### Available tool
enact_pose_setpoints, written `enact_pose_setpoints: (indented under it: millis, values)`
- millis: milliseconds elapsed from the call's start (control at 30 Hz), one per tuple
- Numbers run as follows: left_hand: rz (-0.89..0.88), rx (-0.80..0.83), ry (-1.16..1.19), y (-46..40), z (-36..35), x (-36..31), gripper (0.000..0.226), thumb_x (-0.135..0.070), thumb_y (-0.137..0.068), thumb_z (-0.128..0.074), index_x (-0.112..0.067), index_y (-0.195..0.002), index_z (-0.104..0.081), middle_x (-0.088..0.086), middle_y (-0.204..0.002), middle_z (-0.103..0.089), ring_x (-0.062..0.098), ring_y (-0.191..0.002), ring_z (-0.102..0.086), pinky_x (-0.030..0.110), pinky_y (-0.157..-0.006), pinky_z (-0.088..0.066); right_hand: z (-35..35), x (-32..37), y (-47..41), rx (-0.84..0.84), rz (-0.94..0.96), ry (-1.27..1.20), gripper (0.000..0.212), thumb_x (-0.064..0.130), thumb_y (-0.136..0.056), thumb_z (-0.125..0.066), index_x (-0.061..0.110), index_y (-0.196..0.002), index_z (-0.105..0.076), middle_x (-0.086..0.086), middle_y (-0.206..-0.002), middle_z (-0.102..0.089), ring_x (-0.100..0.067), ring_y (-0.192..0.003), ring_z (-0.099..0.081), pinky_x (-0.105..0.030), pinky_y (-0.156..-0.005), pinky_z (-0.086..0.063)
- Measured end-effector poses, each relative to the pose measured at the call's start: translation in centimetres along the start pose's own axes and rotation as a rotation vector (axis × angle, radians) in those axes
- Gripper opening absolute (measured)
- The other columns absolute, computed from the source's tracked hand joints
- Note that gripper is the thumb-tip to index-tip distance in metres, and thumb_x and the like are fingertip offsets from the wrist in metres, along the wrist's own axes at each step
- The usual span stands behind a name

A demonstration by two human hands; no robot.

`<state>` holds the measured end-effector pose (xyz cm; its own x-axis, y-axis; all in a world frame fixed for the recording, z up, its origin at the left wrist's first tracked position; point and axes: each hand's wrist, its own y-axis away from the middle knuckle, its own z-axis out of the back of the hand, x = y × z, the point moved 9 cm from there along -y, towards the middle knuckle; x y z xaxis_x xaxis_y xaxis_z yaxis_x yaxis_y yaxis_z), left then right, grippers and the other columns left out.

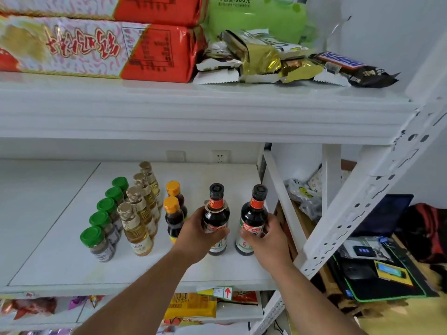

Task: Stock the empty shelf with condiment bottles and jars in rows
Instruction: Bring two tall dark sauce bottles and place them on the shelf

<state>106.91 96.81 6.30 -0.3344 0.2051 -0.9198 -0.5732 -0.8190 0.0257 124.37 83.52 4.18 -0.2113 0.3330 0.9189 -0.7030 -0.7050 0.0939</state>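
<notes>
Upright on the shelf [72, 262], two dark bottles were grasped side by side, one [216, 216] by the left hand [202, 235], the other [252, 218] by the right hand [263, 240].

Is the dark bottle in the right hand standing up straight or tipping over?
Standing up. The dark bottle has its black cap on top and its base down at the shelf, while the right hand grips its middle.

White metal shelving against a pale wall

A wall socket [220, 156] is set in the wall [387, 32] behind the shelving; a perforated upright [377, 189] is seen at right, with a yellow floor [399, 320] below.
</notes>
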Motion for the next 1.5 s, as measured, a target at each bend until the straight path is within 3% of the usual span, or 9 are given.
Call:
enact_pose_setpoints:
  millis: [133,300,500,667,800,967,1100,1300,1500]
  values:
    - [-0.021,0.046,-0.01,-0.5,-0.6,0.4,0.058,-0.027,-0.079,-0.085,-0.031,-0.13,-0.057,-0.018,-0.113,-0.071,-0.005,-0.103,-0.066,0.019,-0.089,-0.052,-0.2,-0.4,-0.5,0.052,-0.01,0.009,0.066,0.054,-0.068,-0.085,0.046,-0.126,-0.053,0.02,-0.118,-0.071,-0.006,-0.111,-0.068,-0.047,-0.1,-0.056]
    - [-0.017,0.103,-0.007,-0.6,-1.3,0.1,0.062,-0.024,-0.081,-0.083,-0.032,-0.135,-0.052,-0.021,-0.116,-0.067,-0.013,-0.104,-0.061,0.004,-0.079,-0.045,-0.2,-0.4,-0.5,0.062,-0.016,0.001,0.063,0.041,-0.076,-0.087,0.042,-0.129,-0.053,0.019,-0.121,-0.07,-0.007,-0.115,-0.066,-0.045,-0.103,-0.054]
    - [-0.019,0.13,-0.003,-0.3,-1.3,0.5,0.074,-0.03,-0.079,-0.085,-0.037,-0.142,-0.046,-0.024,-0.124,-0.065,-0.002,-0.118,-0.059,0.028,-0.104,-0.047,-0.1,0.1,0.3,0.133,-0.034,0.007,0.063,0.04,-0.082,-0.084,0.035,-0.137,-0.053,0.02,-0.13,-0.064,-0.007,-0.124,-0.059,-0.035,-0.105,-0.049]
    - [0.102,0.052,0.084,2.4,-0.4,3.8,0.09,-0.028,-0.086,-0.08,-0.024,-0.158,-0.026,-0.011,-0.157,-0.039,0.007,-0.144,-0.037,0.033,-0.116,-0.036,3.0,1.1,5.9,-0.13,0.068,0.026,0.042,0.032,-0.095,-0.07,0.027,-0.134,-0.056,0.013,-0.135,-0.061,-0.006,-0.129,-0.055,-0.016,-0.101,-0.044]
    - [0.165,-0.05,0.152,5.0,-0.9,5.7,0.063,-0.03,-0.099,-0.061,-0.02,-0.155,-0.033,-0.008,-0.152,-0.042,0.007,-0.137,-0.042,0.022,-0.105,-0.034,-2.4,1.1,8.4,0.222,-0.018,-0.001,0.032,0.035,-0.104,-0.054,0.032,-0.136,-0.055,0.018,-0.137,-0.059,0.004,-0.124,-0.053,-0.018,-0.105,-0.042]
    - [0.175,-0.078,0.172,5.3,-1.3,6.6,0.042,-0.045,-0.102,-0.048,-0.039,-0.143,-0.046,-0.016,-0.144,-0.053,0.007,-0.134,-0.048,0.037,-0.117,-0.036,-6.9,-0.2,6.4,0.387,-0.143,-0.006,0.046,0.037,-0.11,-0.038,0.031,-0.155,-0.036,0.01,-0.145,-0.045,-0.005,-0.121,-0.043,-0.025,-0.105,-0.033]
    - [0.137,0.014,0.222,5.1,-2.1,5.0,0.04,-0.016,-0.108,-0.043,-0.051,-0.127,-0.046,-0.047,-0.117,-0.058,-0.017,-0.124,-0.047,0.007,-0.101,-0.038,-8.6,-1.3,4.9,0.349,-0.167,-0.05,0.056,0.042,-0.109,-0.037,0.037,-0.162,-0.02,0.007,-0.168,-0.023,-0.016,-0.152,-0.028,-0.042,-0.125,-0.025]
    - [0.104,0.082,0.272,5.0,-3.3,5.2,0.047,-0.015,-0.109,-0.041,-0.032,-0.152,-0.038,-0.022,-0.145,-0.054,-0.004,-0.137,-0.044,0.022,-0.116,-0.033,-9.4,-2.1,4.0,0.286,-0.211,-0.154,0.051,0.045,-0.109,-0.035,0.036,-0.159,-0.029,0.006,-0.165,-0.032,-0.018,-0.149,-0.034,-0.043,-0.124,-0.028]
    - [0.14,0.059,0.283,3.5,-3.3,5.7,0.043,-0.032,-0.107,-0.044,-0.049,-0.142,-0.029,-0.037,-0.138,-0.048,-0.023,-0.128,-0.039,0.003,-0.103,-0.032,-10.3,-1.4,2.9,0.261,-0.214,-0.171,0.052,0.04,-0.111,-0.033,0.03,-0.161,-0.026,0.005,-0.163,-0.035,-0.016,-0.147,-0.037,-0.039,-0.124,-0.028]
